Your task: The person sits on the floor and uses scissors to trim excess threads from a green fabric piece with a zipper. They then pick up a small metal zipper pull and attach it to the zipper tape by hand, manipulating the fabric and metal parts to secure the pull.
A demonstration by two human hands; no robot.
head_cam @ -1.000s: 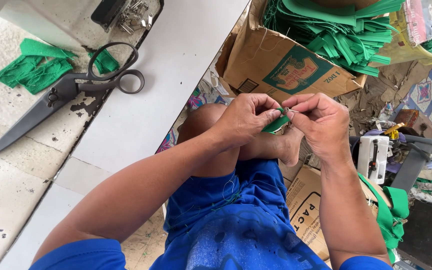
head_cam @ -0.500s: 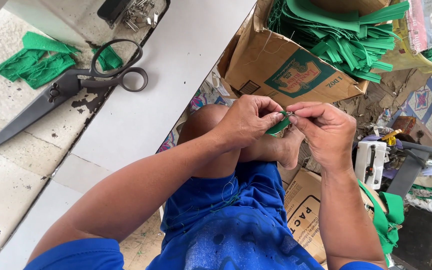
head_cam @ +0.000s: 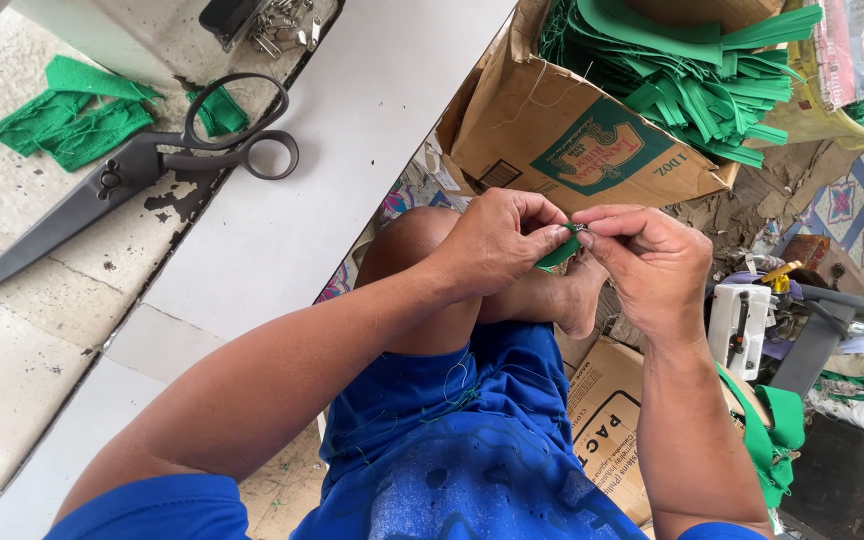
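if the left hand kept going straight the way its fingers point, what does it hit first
The left hand points rightward at the small green strip pinched in its fingertips. Right behind that it would meet the right hand, whose fingertips already touch the same strip.

This is looking like a small sewing or craft workshop run out of a home. Large black tailor's scissors (head_cam: 132, 175) are lying on a worn, stained worktop (head_cam: 42, 330) beside green fabric scraps (head_cam: 67, 110). A cardboard box (head_cam: 572, 140) is overflowing with cut green strips (head_cam: 692, 80), more flattened cartons are sitting underfoot, and patterned floor tiles (head_cam: 852, 195) are showing beneath the clutter.
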